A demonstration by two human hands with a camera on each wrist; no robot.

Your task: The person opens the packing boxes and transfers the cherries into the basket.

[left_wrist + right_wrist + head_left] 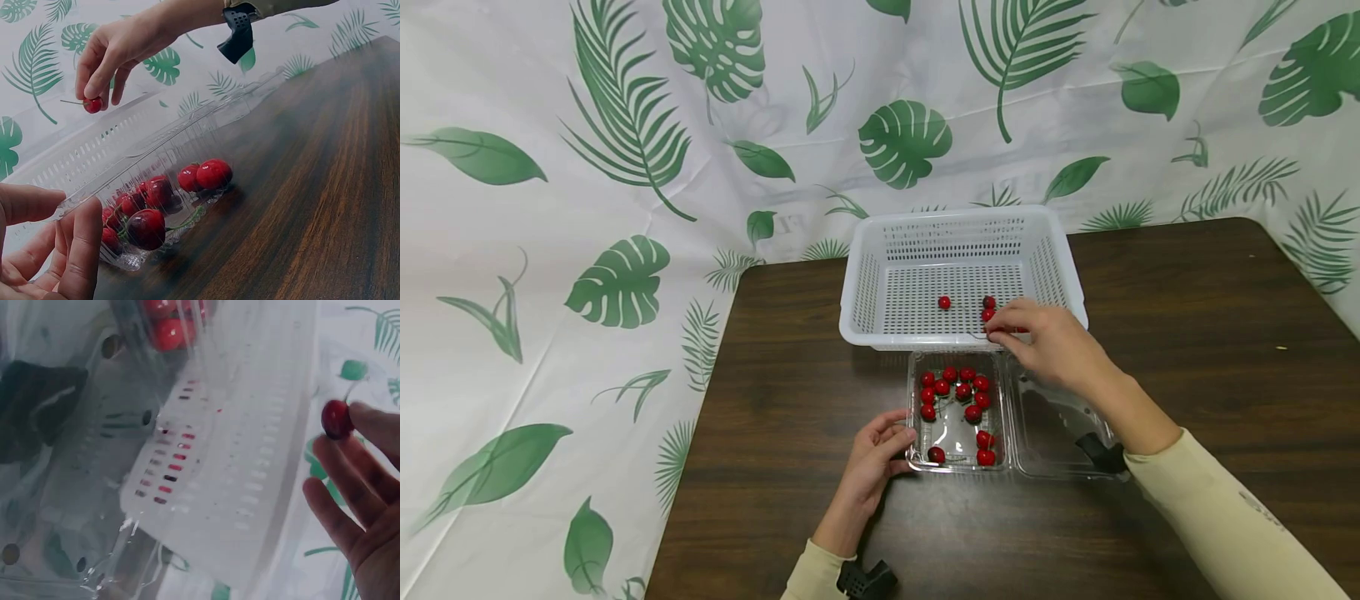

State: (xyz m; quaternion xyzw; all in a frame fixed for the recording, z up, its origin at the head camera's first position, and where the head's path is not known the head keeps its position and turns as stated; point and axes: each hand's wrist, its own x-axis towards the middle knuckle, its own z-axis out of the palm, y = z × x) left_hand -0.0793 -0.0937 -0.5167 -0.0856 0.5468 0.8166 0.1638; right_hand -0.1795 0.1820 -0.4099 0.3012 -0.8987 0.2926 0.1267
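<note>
Right hand (1051, 343) pinches a stemmed cherry (93, 105), seemingly above the near rim of the perforated basket (887, 340); left hand (874, 457) pinches the edge of a clear clamshell (955, 435) of cherries (963, 391)

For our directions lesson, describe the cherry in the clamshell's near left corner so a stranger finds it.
On the wood-grain table, before the white basket, sits an open clear plastic clamshell. Go to its near left corner, by the left hand. The cherry there sits alone, touching no other.
</note>
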